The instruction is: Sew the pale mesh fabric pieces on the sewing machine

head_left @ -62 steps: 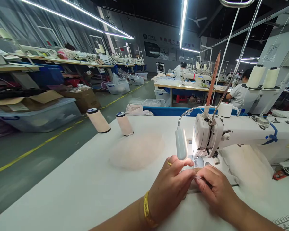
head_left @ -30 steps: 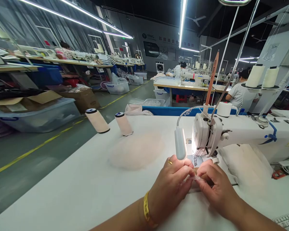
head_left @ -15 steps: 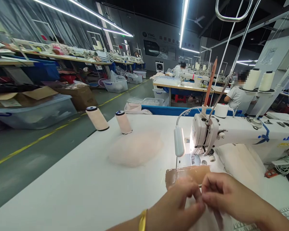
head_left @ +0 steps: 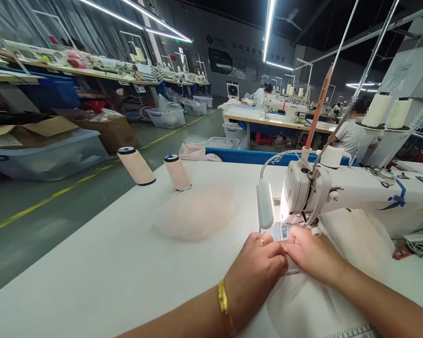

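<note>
Pale, thin fabric hangs from my hands over the table's front part. My left hand, with a ring and a gold bracelet, is closed on its edge just in front of the sewing machine's needle area. Touching it, my right hand pinches the same cloth close under the presser foot, which it partly hides. The white sewing machine stands beyond both hands, its small lamp lit at the left. More pale fabric lies right of my right hand, under the machine's arm.
Two thread cones stand at the table's back left. A sheer pale piece of cloth lies flat on the white table. A red-handled tool and coiled cable are at the right. A person sits beyond the machine.
Both hands have moved forward, away from me, carrying the fabric to the needle area. They now cover the tan strip seen before in front of the machine.
</note>
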`<act>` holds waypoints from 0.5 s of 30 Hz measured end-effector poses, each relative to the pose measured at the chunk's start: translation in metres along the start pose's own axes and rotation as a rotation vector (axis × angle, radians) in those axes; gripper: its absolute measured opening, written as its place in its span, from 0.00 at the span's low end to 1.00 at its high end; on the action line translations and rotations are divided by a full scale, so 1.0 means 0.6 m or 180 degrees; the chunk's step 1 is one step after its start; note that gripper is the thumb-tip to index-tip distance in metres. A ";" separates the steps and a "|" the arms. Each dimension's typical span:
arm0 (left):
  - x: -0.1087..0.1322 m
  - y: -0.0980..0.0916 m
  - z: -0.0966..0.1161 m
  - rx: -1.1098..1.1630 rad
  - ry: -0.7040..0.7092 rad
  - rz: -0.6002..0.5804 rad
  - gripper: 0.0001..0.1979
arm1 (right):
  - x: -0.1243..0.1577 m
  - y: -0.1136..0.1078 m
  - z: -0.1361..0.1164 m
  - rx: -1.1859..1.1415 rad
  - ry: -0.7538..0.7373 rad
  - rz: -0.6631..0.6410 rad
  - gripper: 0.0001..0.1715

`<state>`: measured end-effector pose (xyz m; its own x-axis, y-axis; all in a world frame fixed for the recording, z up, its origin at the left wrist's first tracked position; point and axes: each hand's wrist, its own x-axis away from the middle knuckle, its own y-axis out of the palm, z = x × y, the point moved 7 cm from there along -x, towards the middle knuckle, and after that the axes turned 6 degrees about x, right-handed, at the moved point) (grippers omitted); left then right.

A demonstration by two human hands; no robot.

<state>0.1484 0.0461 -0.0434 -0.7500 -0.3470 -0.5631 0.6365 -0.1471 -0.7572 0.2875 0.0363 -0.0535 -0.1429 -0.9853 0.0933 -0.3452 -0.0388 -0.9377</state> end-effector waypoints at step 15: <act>-0.004 0.000 -0.010 -0.0331 -0.0324 -0.0277 0.06 | 0.048 0.008 -0.021 0.0469 -0.1847 0.1067 0.17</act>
<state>0.1493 0.0526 -0.0439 -0.7761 -0.4298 -0.4615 0.5440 -0.0860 -0.8347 0.2699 0.0098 -0.0513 0.3143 -0.8760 -0.3657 -0.2333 0.3021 -0.9243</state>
